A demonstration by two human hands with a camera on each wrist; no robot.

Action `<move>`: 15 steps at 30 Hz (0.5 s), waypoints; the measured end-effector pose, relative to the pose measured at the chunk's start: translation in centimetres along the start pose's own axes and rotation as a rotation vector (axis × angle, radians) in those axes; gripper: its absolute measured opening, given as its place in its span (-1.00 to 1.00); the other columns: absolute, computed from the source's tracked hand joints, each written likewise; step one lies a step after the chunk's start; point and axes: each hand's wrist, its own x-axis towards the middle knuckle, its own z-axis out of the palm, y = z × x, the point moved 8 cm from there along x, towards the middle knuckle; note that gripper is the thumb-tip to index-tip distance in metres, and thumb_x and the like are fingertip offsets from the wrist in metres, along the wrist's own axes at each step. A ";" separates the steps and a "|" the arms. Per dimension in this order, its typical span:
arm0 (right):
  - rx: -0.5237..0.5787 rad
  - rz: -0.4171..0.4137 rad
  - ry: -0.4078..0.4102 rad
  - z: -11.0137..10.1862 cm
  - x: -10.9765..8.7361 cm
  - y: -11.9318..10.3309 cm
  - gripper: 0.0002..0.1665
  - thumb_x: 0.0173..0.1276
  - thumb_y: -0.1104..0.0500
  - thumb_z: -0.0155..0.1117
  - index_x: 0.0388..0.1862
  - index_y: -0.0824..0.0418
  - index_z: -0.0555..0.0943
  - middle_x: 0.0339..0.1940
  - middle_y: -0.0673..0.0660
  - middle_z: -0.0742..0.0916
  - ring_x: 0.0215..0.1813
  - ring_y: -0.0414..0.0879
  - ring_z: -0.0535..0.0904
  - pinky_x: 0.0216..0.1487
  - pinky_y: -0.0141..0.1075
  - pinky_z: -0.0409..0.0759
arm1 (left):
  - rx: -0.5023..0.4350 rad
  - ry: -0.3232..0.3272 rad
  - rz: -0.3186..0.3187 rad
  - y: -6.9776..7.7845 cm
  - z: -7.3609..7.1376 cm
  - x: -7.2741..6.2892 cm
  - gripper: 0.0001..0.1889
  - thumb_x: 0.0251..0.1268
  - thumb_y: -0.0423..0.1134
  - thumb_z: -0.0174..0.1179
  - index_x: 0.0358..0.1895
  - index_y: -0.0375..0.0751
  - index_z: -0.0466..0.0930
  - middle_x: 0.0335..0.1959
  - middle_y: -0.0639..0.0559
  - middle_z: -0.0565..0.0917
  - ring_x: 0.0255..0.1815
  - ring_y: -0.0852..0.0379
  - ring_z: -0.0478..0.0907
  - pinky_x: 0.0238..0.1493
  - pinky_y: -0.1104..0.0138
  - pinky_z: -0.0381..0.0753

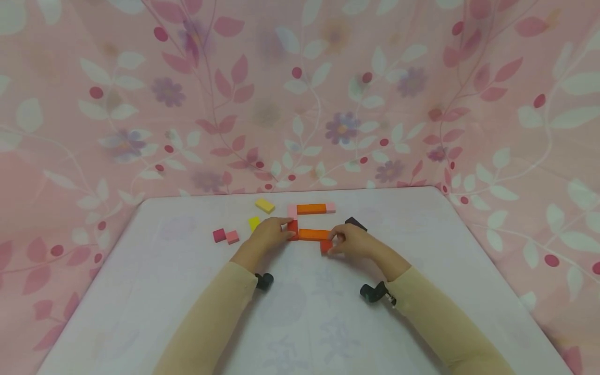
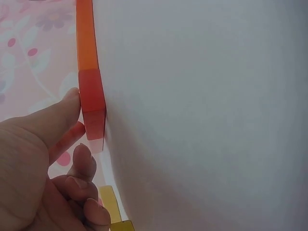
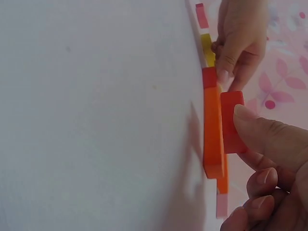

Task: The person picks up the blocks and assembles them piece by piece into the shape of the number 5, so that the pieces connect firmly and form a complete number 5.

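My left hand has its thumb and index finger on a red block at the left end of a long orange block. In the left wrist view, the thumb touches this red block while the other fingers curl beside it. My right hand pinches another red block between thumb and fingers, near the orange block's right end. The right wrist view shows this held red block apart from the tabletop.
Farther back, a second orange block lies between two pink blocks, the right one small. Yellow blocks and small pink-red blocks lie to the left. A dark block sits behind the right hand. A patterned cloth hangs behind the table.
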 end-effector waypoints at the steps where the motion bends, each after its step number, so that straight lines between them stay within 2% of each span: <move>1: 0.003 -0.001 0.006 -0.3 0.0 0.1 -0.65 0.16 0.04 0.58 -0.11 0.06 0.69 -0.46 0.05 0.47 -0.33 -0.07 0.38 -0.32 -0.26 0.32 | 0.000 -0.001 -0.002 0.0 0.0 0.0 -0.41 0.35 0.05 0.30 0.43 0.18 0.44 -0.37 -0.03 0.50 -0.25 0.02 0.45 -0.17 0.28 0.52; 8: 0.018 -0.014 0.043 -2.1 -0.3 0.4 -0.66 0.20 0.10 0.55 -0.06 0.10 0.70 -0.49 0.04 0.42 -0.36 -0.05 0.34 -0.33 -0.24 0.28 | 0.021 -0.003 -0.007 -0.2 0.2 0.3 -0.40 0.35 0.07 0.29 0.44 0.21 0.42 -0.26 0.01 0.56 -0.23 0.03 0.45 -0.18 0.30 0.51; 15: 0.037 0.011 0.075 -2.8 -0.1 1.7 -0.66 0.19 0.11 0.56 -0.08 0.16 0.70 -0.50 0.05 0.42 -0.39 -0.05 0.35 -0.35 -0.24 0.29 | 0.023 -0.008 -0.016 -0.2 0.3 0.4 -0.39 0.35 0.07 0.29 0.45 0.20 0.42 -0.26 -0.01 0.56 -0.21 0.02 0.46 -0.17 0.28 0.51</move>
